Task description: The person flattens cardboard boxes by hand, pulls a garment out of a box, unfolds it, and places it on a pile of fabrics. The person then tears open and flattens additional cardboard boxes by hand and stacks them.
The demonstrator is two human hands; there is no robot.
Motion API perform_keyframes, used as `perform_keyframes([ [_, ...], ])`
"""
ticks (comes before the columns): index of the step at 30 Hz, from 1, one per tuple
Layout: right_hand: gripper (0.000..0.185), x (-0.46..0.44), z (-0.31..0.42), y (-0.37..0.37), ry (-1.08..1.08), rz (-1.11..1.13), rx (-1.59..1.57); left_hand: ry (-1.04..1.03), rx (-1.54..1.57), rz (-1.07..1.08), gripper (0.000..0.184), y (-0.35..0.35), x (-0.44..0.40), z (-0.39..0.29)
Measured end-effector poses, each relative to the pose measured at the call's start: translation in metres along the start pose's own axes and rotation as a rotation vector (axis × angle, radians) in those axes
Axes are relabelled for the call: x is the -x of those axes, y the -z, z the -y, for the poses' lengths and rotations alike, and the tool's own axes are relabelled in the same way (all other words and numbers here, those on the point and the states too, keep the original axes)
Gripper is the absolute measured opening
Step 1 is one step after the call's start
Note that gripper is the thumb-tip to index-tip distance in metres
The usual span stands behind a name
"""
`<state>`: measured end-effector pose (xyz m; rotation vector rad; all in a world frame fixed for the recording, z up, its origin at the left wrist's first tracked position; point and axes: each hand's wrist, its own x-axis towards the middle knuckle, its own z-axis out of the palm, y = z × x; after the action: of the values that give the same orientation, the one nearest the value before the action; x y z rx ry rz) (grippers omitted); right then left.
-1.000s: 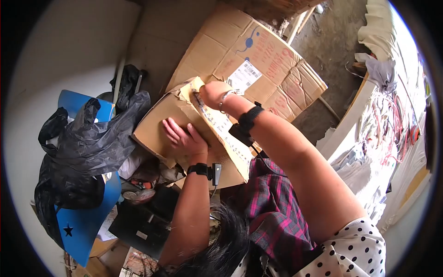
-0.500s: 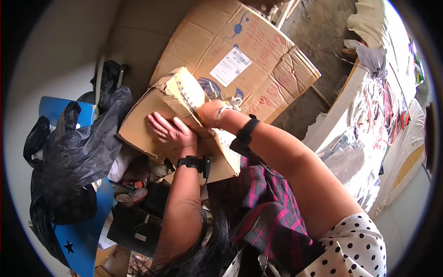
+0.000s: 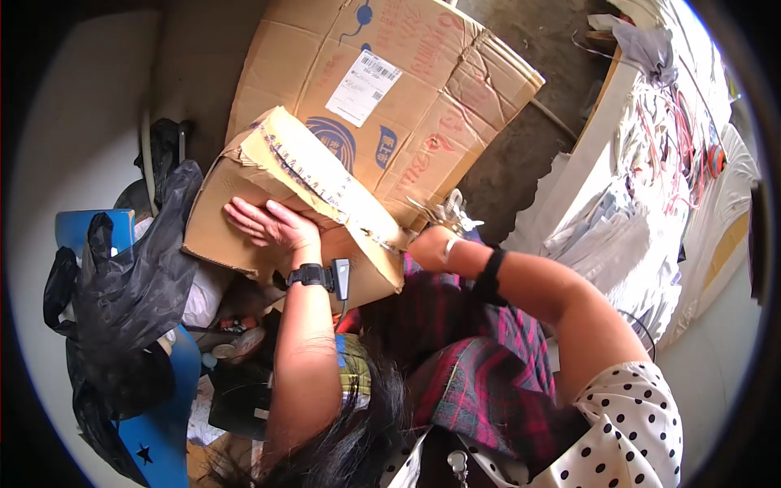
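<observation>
A brown cardboard box (image 3: 236, 191), tilted, has a creased edge covered by a printed packing-tape strip (image 3: 313, 175). My left hand (image 3: 275, 225) lies flat on its side face, fingers stretched out, pressing against the cardboard. At the lower right end of the taped edge, my right hand (image 3: 431, 247) is closed around what looks like a pair of scissors (image 3: 439, 213). Shiny metal and pale parts of it stick out above the fist. Whether its tip is in the box seam cannot be seen.
A large flattened carton (image 3: 325, 49) with a shipping label (image 3: 364, 88) lies behind the box. Black plastic bags (image 3: 146, 268) and a blue panel (image 3: 167, 407) stand at left. White scraps and cords (image 3: 626, 220) are heaped at right. Plaid cloth (image 3: 480, 374) covers my lap.
My right hand has moved down and right along the taped edge to its near end, with the scissors. My left hand stays flat on the box. The view has shifted slightly.
</observation>
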<state>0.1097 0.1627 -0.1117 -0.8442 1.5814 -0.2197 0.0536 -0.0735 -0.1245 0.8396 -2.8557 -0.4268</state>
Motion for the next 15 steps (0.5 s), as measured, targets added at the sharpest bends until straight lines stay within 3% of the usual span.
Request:
perform_keyframes([
  [3,0.018,0.024,-0.018,-0.082,0.062,0.093,-0.023,0.000,-0.056,0.029,0.061,-0.003,-0.002,0.005],
  [5,0.021,0.036,-0.028,-0.090,0.065,0.098,-0.062,0.000,-0.037,0.011,0.064,-0.004,-0.002,0.009],
  [7,0.020,0.059,-0.034,-0.074,-0.319,0.047,-0.293,-0.032,-0.012,-0.014,0.066,-0.002,-0.001,0.012],
  [10,0.022,0.080,-0.061,-0.086,-0.319,-0.414,-0.498,-0.053,-0.048,-0.025,0.060,0.014,-0.002,0.007],
  [13,0.026,0.098,-0.096,-0.100,-0.545,-0.641,-0.746,-0.182,0.030,-0.007,0.052,0.040,-0.014,0.011],
  [15,0.030,0.120,-0.116,-0.101,-0.741,-0.656,-0.740,-0.318,-0.007,-0.048,0.044,0.066,-0.024,-0.006],
])
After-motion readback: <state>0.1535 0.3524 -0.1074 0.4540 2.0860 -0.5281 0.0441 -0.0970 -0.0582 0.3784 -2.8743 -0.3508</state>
